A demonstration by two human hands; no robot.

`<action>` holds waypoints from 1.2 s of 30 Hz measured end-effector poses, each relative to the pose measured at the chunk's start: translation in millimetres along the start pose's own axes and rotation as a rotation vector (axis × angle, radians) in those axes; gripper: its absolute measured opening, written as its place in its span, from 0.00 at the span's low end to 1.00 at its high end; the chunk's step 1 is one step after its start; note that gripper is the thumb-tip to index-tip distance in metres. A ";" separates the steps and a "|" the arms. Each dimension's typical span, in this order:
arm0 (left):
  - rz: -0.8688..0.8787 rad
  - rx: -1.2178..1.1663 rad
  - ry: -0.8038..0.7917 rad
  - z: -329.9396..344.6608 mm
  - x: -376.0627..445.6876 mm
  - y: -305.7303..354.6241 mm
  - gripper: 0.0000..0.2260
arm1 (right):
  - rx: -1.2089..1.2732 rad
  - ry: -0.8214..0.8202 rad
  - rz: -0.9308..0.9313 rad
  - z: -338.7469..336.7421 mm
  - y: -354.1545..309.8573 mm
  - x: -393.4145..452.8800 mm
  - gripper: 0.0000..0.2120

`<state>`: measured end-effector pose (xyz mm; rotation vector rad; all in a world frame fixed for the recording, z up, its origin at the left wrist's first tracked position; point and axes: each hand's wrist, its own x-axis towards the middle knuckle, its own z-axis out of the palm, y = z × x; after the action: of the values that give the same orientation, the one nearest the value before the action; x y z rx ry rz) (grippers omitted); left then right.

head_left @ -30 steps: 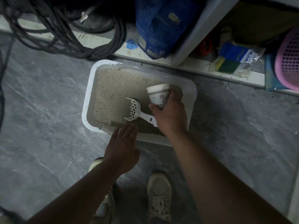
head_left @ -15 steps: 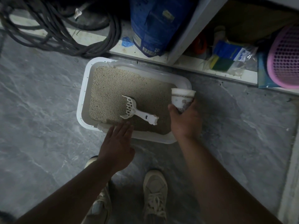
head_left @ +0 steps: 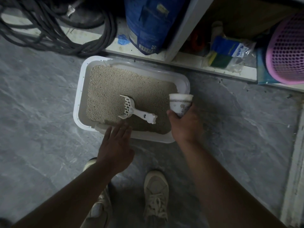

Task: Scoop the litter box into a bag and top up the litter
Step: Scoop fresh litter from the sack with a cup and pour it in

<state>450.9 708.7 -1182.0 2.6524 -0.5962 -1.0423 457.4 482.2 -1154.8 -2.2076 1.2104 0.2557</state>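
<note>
Litter [head_left: 115, 89] fills a white litter box [head_left: 79, 102] that sits on a grey marbled floor [head_left: 36, 125], its far long side close to a pale raised ledge [head_left: 185, 60]. A white slotted scoop [head_left: 131, 107] lies on the litter near the middle of the box, its perforated head toward the left and its shaped handle end pointing toward the near right corner; neither hand touches it. The person's right hand [head_left: 185, 125] holds a patterned paper cup [head_left: 180, 103] at the box's right end, fingers and thumb curled round the cup's lower half, with the cup tilted and its open mouth facing away from the camera, over the right rim. What the cup holds cannot be told from this angle. The left hand [head_left: 115, 145] hovers at the near rim of the box with its fingers straight and held together, palm down, holding nothing; the fingertips [head_left: 118, 127] reach just over the rim's edge, and whether they touch it is unclear.

On the ledge stands a blue bag [head_left: 148, 22], with a coil of dark cables [head_left: 54, 25] to its left. Further right are packaged sponges [head_left: 225, 53] and a pink perforated basket [head_left: 287, 48]. Two pale sneakers [head_left: 156, 195] show at the bottom of the view, between the forearms.
</note>
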 end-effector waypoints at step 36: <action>-0.014 0.006 0.043 4.8 -43.5 -23.8 0.44 | 0.078 -0.120 -0.196 10.1 2.6 -101.7 0.36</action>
<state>425.5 749.2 -1167.9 2.6808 -0.5735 -0.9855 398.9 558.5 -1119.7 -2.1907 0.9176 0.2519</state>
